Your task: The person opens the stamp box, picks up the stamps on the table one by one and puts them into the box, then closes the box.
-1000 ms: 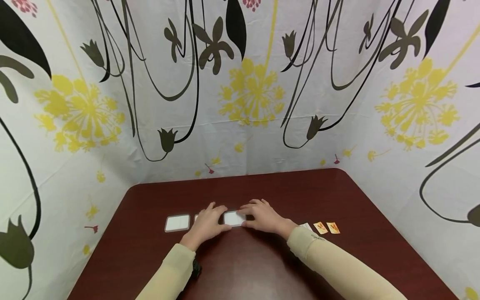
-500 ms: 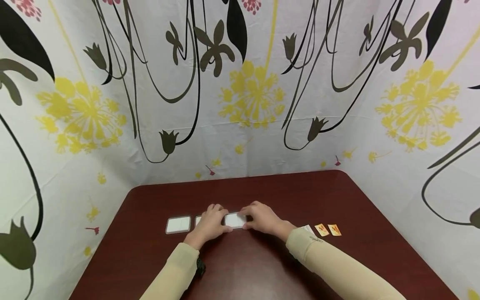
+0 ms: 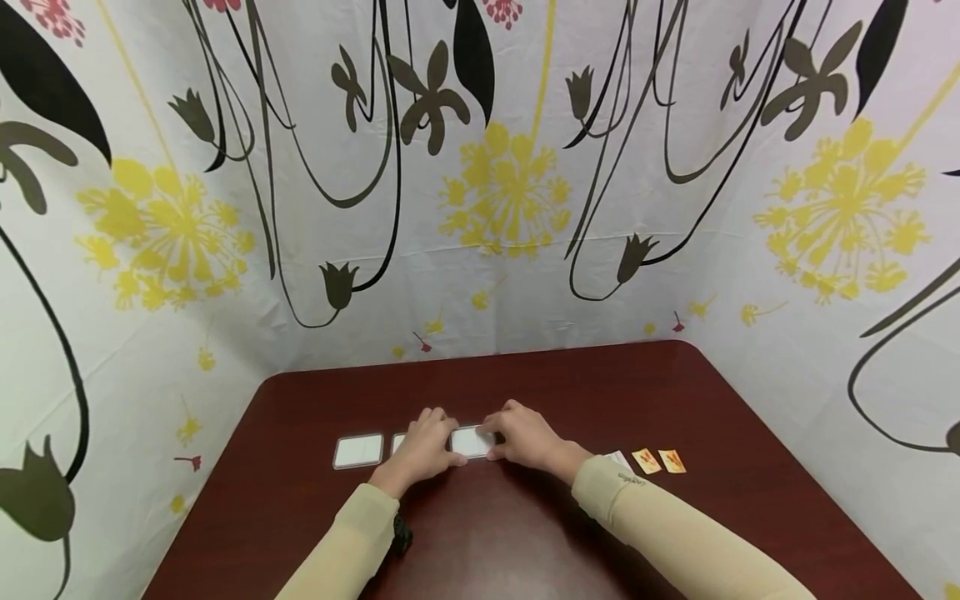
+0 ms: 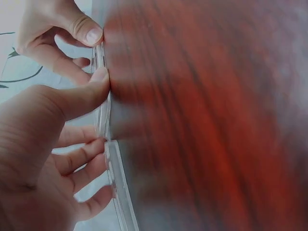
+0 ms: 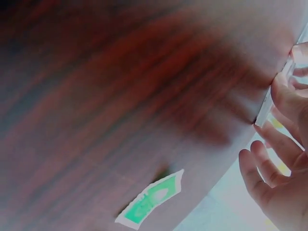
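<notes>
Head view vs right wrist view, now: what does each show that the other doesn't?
Head only: leftmost case, two orange cards and cream sleeves.

Right wrist only: the green print on a small white-edged card.

Both: left hand (just part of it in the wrist view) and right hand pinching the centre case, plus the dark red tabletop and patterned cloth.

Cases [image 3: 358, 451], papers [image 3: 646, 461] on table [image 3: 480, 533] (reddish)
</notes>
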Demonstrator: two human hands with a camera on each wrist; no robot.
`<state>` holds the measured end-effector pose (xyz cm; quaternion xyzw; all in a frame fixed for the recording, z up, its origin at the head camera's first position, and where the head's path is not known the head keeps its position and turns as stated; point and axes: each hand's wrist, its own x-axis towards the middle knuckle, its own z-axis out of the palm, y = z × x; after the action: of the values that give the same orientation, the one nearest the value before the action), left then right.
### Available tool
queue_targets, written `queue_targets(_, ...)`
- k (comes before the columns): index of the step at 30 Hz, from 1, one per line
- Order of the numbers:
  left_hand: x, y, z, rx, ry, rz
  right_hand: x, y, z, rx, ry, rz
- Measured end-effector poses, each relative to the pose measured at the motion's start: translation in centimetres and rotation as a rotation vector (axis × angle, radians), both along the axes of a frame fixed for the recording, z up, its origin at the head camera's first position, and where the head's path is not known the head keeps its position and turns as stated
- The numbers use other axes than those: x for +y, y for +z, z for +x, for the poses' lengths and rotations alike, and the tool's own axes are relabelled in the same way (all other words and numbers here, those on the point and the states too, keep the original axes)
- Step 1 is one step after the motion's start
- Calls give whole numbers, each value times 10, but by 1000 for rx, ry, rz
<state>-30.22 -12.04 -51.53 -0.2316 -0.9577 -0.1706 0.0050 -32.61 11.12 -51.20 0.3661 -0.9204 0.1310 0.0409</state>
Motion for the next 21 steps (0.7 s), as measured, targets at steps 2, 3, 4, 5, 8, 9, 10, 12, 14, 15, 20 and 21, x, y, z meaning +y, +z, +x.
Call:
queue_targets(2, -1, 0, -1, -16, -1, 21, -1, 1, 1, 6, 4, 2)
queue_targets(3, -1, 1, -1, -26, 0, 31, -1, 1, 2, 12, 9, 4)
queue_targets(4, -1, 1, -1, -36, 1, 43, -2, 1, 3, 17, 12, 6)
queue_targets(5, -2, 1, -1, -45, 3, 51, -2, 2, 4, 24, 16, 8)
queue_targets(8, -3, 2, -2, -63, -1, 76, -5, 0, 5, 47, 16, 19)
queue_targets(9, -3, 2, -2, -69, 0, 80, -5, -1, 6, 55, 15, 21)
queue_targets(10, -3, 2, -2, -72, 0, 82, -5, -1, 6, 62, 12, 23)
queue_targets(12, -3, 1, -4, -74, -1, 79, -5, -3, 5, 78, 12, 31)
queue_targets(14, -2, 0, -5, -71, -5, 75, -5, -4, 4, 96, 19, 33)
queue_targets(15, -1, 1, -5, -70, -8, 72, -4, -5, 4, 106, 25, 32)
queue_targets(20, 0, 5, -8, -44, -48, 48, -4, -6, 4, 140, 31, 30)
queue_targets(21, 0, 6, -9, -40, -55, 41, -5, -6, 5, 143, 31, 30)
